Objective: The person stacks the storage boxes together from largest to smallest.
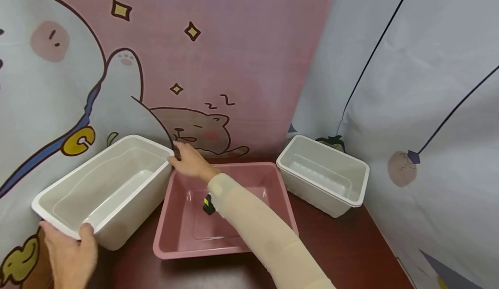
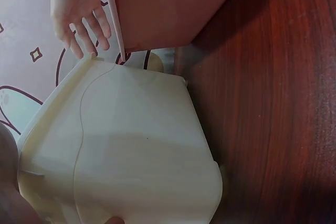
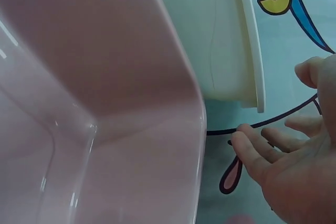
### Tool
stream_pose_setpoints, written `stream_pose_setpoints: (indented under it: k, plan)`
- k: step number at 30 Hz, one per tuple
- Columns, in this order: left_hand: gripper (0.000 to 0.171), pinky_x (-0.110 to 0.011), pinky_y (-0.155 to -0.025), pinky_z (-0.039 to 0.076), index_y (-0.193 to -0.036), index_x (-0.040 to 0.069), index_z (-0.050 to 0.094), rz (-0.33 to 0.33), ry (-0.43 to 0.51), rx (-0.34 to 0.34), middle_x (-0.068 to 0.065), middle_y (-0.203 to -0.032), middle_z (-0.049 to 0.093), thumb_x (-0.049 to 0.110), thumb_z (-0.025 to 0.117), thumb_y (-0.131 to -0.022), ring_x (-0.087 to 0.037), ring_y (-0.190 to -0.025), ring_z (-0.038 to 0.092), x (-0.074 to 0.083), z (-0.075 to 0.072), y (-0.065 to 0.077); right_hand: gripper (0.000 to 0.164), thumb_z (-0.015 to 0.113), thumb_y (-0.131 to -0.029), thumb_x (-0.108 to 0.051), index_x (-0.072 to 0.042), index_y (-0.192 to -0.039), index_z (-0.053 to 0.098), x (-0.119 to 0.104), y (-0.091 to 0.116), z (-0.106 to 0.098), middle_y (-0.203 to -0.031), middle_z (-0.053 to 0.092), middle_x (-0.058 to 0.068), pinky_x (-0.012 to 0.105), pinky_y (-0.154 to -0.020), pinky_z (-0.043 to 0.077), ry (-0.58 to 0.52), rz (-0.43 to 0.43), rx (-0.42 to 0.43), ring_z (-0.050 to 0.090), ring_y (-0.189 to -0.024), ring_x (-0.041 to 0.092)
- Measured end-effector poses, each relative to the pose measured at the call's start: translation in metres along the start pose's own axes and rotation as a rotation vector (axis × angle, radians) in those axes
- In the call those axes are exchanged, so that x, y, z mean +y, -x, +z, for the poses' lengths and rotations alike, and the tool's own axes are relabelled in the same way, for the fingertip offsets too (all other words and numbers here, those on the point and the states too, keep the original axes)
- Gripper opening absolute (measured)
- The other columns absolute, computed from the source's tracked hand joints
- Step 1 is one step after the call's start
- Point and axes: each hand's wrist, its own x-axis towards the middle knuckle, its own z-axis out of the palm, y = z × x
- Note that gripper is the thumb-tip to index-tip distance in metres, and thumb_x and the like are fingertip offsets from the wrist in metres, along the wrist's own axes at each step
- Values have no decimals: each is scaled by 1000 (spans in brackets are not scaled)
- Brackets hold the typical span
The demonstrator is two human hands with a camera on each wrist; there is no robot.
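Left bin (image 1: pixel 140 202), white, deep and open-topped, at the left side, slanting away with its far end toward the backdrop (image 1: pixel 249 63); impossible to tell whether fully resting on its base. Across the back, printed on that backdrop in pink and white: large cartoon animals (image 1: pixel 187 128), a gold bell (image 1: pixel 79 141) and small yellow stars (image 1: pixel 121 10). In front, a table (image 1: pixel 331 250), dark red-brown, wood-grained, with a soft shine. On the table, in the middle, a pink tub (image 1: pixel 195 255), broad and shallow, left rim just beside the left bin. Farther right, past the tub's far corner, right bin (image 1: pixel 312 193), likewise white and open-topped, set at an angle near the side of the backdrop. Reaching across the tub from the lower right, a cream sleeve (image 1: pixel 269 232). Beyond its end, right hand (image 1: pixel 191 161), loosely spread, fingers (image 3: pixel 252 158) extended, holding nothing, at the left bin's far right corner; contact with the rim impossible to tell. At the near end, left hand (image 1: pixel 74 254), gripping the rim, thumb on top by the near right corner, other fingers mostly hidden outside the end wall. Beside the sleeve, seen against the tub's floor, a black piece (image 1: pixel 209 204) with a yellow patch, too small to identify.
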Motion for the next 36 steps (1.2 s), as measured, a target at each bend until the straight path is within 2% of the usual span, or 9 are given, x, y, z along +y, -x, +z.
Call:
stream_pose_setpoints:
  k: [5, 9, 12, 16, 21, 28, 36]
  plan:
    - [102, -56, -149, 10, -186, 5, -13, -19, -22, 7, -46, -186, 11, 23, 52, -109, -65, -174, 19, 2, 1, 2, 73, 59, -121, -44, -10, -182, 39, -2, -6, 6, -181, 52, 14, 44, -139, 44, -41, 12, -18, 53, -168, 27]
    - [101, -65, -147, 16, -187, 6, -8, -22, -37, 26, -46, -185, 18, 24, 53, -109, -68, -171, 25, 1, 2, 2, 76, 63, -119, -50, -10, -181, 41, -1, -8, 11, -180, 53, 12, 43, -137, 47, -77, 19, -37, 57, -163, 25]
    - [100, -72, -143, 20, -187, 5, -6, -17, -53, 29, -46, -184, 20, 25, 53, -109, -70, -168, 27, 0, 2, 2, 77, 66, -118, -49, -9, -180, 43, -1, -8, 13, -178, 56, 11, 43, -135, 49, -96, 33, -36, 60, -161, 24]
    - [99, -76, -141, 23, -187, 6, -7, -19, -62, 27, -46, -184, 20, 26, 53, -110, -72, -166, 29, 0, 2, 1, 76, 69, -118, -45, -8, -179, 45, -3, -8, 14, -175, 61, 11, 44, -133, 52, -127, 51, -40, 64, -158, 25]
    - [99, -73, -143, 22, -187, 7, -6, -23, -59, 29, -46, -184, 21, 26, 53, -110, -70, -168, 29, 0, 1, 2, 72, 72, -117, -38, -6, -177, 48, -4, -9, 17, -169, 67, 13, 42, -130, 55, -144, 36, -37, 70, -151, 24]
    - [99, -56, -149, 14, -188, 10, -7, -17, -43, 30, -28, -194, 12, 25, 52, -110, -56, -178, 21, 1, 1, 5, 72, 75, -116, -35, -5, -176, 50, -3, -9, 18, -169, 67, 12, 40, -130, 54, -135, 39, -26, 70, -150, 23]
    - [101, -62, -146, 21, -188, 14, -7, -22, -30, 51, -35, -189, 26, 25, 54, -109, -68, -166, 35, 10, -2, 5, 72, 76, -115, -33, -4, -176, 50, -7, -8, 9, -170, 65, 14, 41, -131, 53, -142, 6, -5, 68, -151, 26]
